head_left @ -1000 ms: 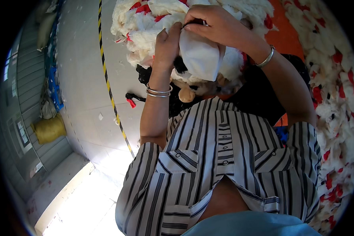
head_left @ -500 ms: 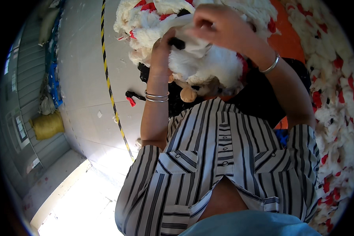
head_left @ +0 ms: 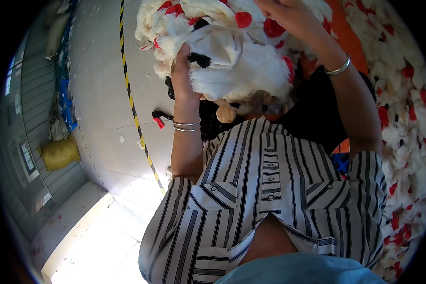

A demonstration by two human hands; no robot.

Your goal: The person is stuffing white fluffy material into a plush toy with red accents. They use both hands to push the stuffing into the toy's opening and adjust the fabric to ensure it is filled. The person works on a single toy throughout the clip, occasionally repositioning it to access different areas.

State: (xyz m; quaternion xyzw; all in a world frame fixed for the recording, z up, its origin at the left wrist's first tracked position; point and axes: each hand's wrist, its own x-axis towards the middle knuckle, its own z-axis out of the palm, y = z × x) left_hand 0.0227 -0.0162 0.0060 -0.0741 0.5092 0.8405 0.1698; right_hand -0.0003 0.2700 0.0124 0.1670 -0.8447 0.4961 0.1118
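A white plush piece (head_left: 217,49), with smooth pale backing fabric on top, shaggy fur along its edge and black furry patches, lies over a heap of similar pieces in front of me. My left hand (head_left: 183,78) is closed on its left edge, fingers hidden beneath the fur. My right hand (head_left: 288,18) is up at the top edge of the picture, over the far right of the heap and apart from that piece. Its fingers are bent together and partly cut off, so anything between them cannot be made out.
The heap of white plush pieces (head_left: 163,38) has red and black parts. A small tan ball-shaped part (head_left: 226,114) hangs at its near side. More pieces (head_left: 407,156) lie along the right. Yellow-black tape (head_left: 132,102) runs over the grey floor; a yellow sack (head_left: 59,154) stands far left.
My right hand has left the plush piece and moved up and to the right. The piece now lies flatter, its backing fabric spread out. My left hand has shifted slightly left and keeps its hold.
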